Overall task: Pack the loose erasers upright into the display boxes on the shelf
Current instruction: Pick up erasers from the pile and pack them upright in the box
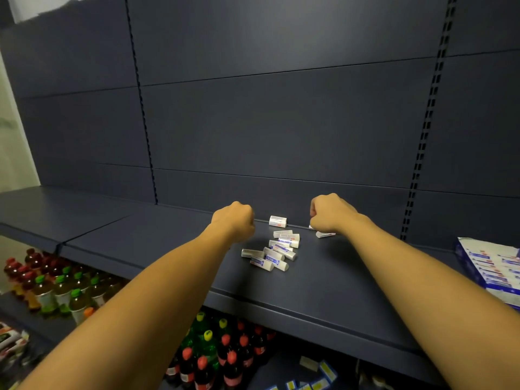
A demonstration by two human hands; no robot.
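Note:
A pile of several loose white erasers with blue-printed sleeves lies flat on the dark blue shelf. One more eraser rests apart by the back wall. My left hand hovers left of the pile with its fingers curled into a fist, and nothing shows in it. My right hand, to the right of the pile, curls its fingers round a white eraser that peeks out below the knuckles. Another eraser lies under that wrist. A blue-and-white display box with erasers in it stands at the far right.
The shelf's back panel rises just behind both hands. Below the shelf stand rows of drink bottles with green and red caps, and more bottles lie under the front edge. Bare shelf stretches out to the left of my left arm.

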